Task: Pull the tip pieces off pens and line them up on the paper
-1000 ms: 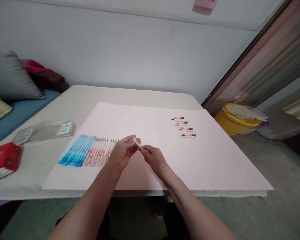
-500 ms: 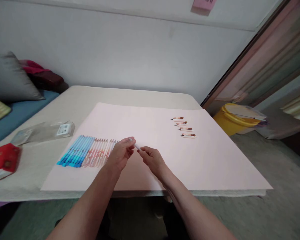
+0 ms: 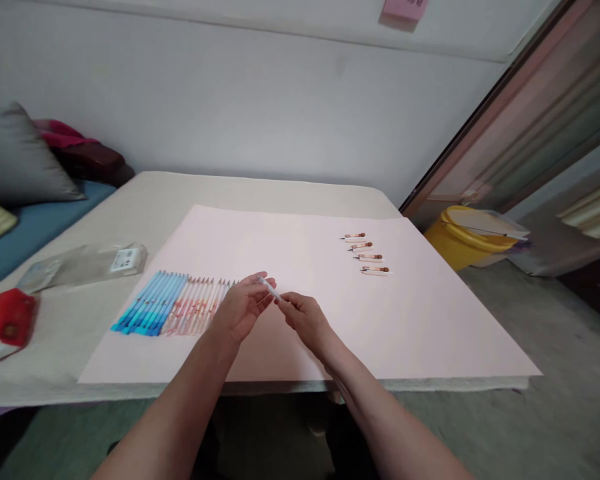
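A slim white pen [image 3: 269, 289] slants between my hands over the pink sheet. Its lower end is pinched between the thumb and fingers of my right hand [image 3: 306, 320]. My left hand [image 3: 243, 307] is open beside the pen's upper end, fingers apart; whether they touch the pen I cannot tell. Left of that hand lies a row of blue pens [image 3: 153, 303], then pink-and-white pens [image 3: 193, 307]. Further pens with grey tips [image 3: 225, 285] are partly hidden by my left hand and forearm. Several short brown-and-cream pen pieces [image 3: 371, 257] with dark tips lie spaced out at the right.
The pink sheet [image 3: 410, 320] covers much of the cloth-covered table [image 3: 260, 187]. At the left are a clear plastic packet [image 3: 87, 267] and a red package [image 3: 7, 323]. A yellow bucket [image 3: 453, 243] stands beyond the table's right side, and a wall [image 3: 260, 100] behind.
My left fingers have loosened from the pen's upper end and spread, showing more of the pen. My right hand keeps its pinch in nearly the same spot. The view has shifted slightly.
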A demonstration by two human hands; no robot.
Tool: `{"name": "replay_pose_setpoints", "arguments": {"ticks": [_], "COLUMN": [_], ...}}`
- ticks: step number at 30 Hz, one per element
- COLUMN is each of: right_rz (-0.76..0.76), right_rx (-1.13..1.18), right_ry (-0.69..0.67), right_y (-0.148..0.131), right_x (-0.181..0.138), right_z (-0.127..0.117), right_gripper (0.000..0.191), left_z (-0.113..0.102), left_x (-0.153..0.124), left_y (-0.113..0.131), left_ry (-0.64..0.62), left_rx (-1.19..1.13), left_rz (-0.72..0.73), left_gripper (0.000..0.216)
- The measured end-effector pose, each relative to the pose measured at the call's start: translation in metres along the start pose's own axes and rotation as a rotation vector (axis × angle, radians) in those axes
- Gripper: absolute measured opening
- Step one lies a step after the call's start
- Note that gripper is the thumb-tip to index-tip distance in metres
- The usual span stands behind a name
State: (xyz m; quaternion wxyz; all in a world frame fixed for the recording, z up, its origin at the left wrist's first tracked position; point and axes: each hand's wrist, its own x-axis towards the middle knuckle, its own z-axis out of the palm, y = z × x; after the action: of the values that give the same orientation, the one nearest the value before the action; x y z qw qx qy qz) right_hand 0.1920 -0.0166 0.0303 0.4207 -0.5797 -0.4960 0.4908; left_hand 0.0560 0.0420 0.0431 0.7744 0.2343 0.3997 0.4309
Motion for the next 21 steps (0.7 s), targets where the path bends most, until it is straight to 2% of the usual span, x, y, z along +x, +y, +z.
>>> {"name": "replay_pose_setpoints", "arguments": {"ticks": [6, 11, 16, 21], "right_rz": [0.007, -0.003, 0.002, -0.007], "right_rx": [0.023, 0.0, 0.0, -0.009], "right_ry": [-0.022, 0.005, -0.025, 0.002], "right_y": [0.0014, 0.0023, 0.0011, 0.0012], "right_x": [0.0006, 0.0016, 0.0001, 0.0006], "right_z": [-0.0001, -0.0005, -0.0008, -0.0023], "right_gripper": [0.025, 0.025, 0.027, 0.026], "left_z": [-0.0001, 0.0006, 0.0009, 0.0013], "left_x": [0.0009, -0.0004, 0.0004, -0.0016], "left_y": [-0.0003, 0.0001, -0.0004, 0.0001], "left_ry": [0.066, 0.007, 0.05, -0.013], "left_rx": [0.063, 0.02, 0.086, 0.01], "left_rz": [-0.009, -0.021, -0.017, -0.054], "left_gripper": [0.029, 0.032, 0.03, 0.025]}}
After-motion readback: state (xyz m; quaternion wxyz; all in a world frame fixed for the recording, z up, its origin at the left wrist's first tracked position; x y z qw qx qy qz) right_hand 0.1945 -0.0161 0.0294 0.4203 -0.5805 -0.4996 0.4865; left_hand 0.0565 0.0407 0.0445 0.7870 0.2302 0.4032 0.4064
